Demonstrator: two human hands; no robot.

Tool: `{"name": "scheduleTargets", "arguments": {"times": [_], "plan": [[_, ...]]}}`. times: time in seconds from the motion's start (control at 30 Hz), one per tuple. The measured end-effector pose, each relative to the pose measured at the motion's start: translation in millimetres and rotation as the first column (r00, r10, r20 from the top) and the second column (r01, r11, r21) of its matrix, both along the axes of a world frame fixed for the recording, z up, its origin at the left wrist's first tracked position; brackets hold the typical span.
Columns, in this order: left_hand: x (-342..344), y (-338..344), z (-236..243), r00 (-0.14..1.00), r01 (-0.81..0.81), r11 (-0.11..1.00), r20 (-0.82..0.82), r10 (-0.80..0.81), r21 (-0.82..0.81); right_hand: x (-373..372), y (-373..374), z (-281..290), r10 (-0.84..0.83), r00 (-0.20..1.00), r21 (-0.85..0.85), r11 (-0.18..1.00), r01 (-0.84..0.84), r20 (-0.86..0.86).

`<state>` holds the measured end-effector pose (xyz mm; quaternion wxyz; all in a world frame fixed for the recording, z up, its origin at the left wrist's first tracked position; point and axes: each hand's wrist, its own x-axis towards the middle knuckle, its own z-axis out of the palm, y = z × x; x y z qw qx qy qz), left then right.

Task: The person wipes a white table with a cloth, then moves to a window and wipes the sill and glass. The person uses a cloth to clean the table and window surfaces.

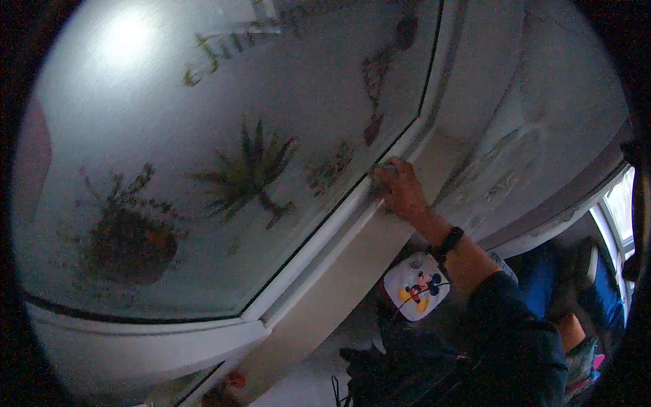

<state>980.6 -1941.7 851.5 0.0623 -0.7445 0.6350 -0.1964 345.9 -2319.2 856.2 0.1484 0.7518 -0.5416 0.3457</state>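
My right hand reaches up from the lower right, a dark band round its wrist and a dark sleeve above. Its fingers are curled against the white frame of a large window, at the edge of the pane. Something small and greyish seems to be tucked under the fingertips, too dim to name. The cloudy glass pane fills the left of the view, with blurred plants showing through it: a spiky one and a potted one. My left hand cannot be seen.
Beside the frame runs a beige ledge. Below my forearm is a white, rounded-square item with a cartoon mouse on it. A pale curtain with a faded pattern hangs on the right. Dark cloth and blue fabric lie lower down.
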Motion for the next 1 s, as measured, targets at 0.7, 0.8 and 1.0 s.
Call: {"name": "scheduleTargets", "arguments": {"times": [0.7,0.8,1.0], "plan": [[8.6,19.0,-22.4,0.966,-0.258,0.945,0.068,0.249,0.201,-212.2,-119.7,-34.6,-0.411,0.908,0.259,0.87,0.419,-0.087],[5.6,20.9,-21.9,0.944,-0.33,0.893,0.103,0.314,0.306,-230.9,-117.2,-42.0,-0.547,0.837,0.311,0.8,0.514,0.023],[-5.3,25.4,-4.1,0.989,-0.125,0.984,-0.059,0.133,0.127,-230.8,-122.8,-61.9,-0.522,0.853,0.198,0.839,0.508,0.024]]}}
